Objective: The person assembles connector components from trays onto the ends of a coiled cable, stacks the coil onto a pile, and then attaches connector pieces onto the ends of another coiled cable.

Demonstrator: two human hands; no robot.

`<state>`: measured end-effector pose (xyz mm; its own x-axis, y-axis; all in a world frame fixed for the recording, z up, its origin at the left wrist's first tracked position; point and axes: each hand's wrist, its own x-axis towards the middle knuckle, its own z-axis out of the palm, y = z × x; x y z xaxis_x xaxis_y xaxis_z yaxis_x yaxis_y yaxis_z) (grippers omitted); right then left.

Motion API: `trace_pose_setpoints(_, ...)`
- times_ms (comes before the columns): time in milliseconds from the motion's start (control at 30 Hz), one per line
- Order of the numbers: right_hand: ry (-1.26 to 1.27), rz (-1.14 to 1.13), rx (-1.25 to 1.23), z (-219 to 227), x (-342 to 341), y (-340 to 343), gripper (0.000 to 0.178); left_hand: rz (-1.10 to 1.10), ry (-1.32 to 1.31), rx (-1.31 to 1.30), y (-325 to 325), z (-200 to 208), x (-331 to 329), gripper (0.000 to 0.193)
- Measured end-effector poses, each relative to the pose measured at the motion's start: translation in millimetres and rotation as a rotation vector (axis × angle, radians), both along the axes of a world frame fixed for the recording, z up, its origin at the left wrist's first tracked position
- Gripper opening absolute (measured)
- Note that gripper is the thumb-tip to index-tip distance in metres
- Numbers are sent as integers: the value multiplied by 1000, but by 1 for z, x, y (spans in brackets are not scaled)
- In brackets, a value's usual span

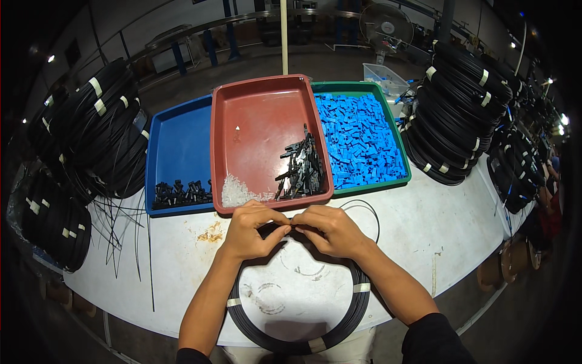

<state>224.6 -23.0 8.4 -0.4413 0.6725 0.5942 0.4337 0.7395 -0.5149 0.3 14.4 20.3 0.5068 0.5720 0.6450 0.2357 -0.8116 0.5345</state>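
Dark sleeves (433, 341) frame the lower edge as I work at a coil of black cable (359, 308) lying on the white table (418, 233), just short of the red tray (264, 136). Left hand (254, 230) and right hand (330, 229) are each closed in a thumb-and-finger pinch on cable at the coil's far side, tips nearly meeting; any small part between them I cannot tell. Clean work, I judge, calls for steady wrists, a light pinch and a flat coil that doesn't tug.
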Motion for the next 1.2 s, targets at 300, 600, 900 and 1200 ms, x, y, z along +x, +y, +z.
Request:
trace_pose_setpoints(300, 51, -66, 39, -4, 0, 1, 16, 292, 367, -182, 61, 12, 30, 54)
trace_pose_setpoints(600, 42, -68, 2, -5, 2, 0, 12, 319, 559, -322, 98, 7, 87, 68)
trace_pose_setpoints(900, 67, -47, -46, -5, 1, 2, 14, 437, 88, -302, 158, 22, 101, 48)
trace_pose_setpoints(1200, 82, -51, -56, -5, 3, 3, 14, 221, 256, -217, 136, 43, 49, 22)
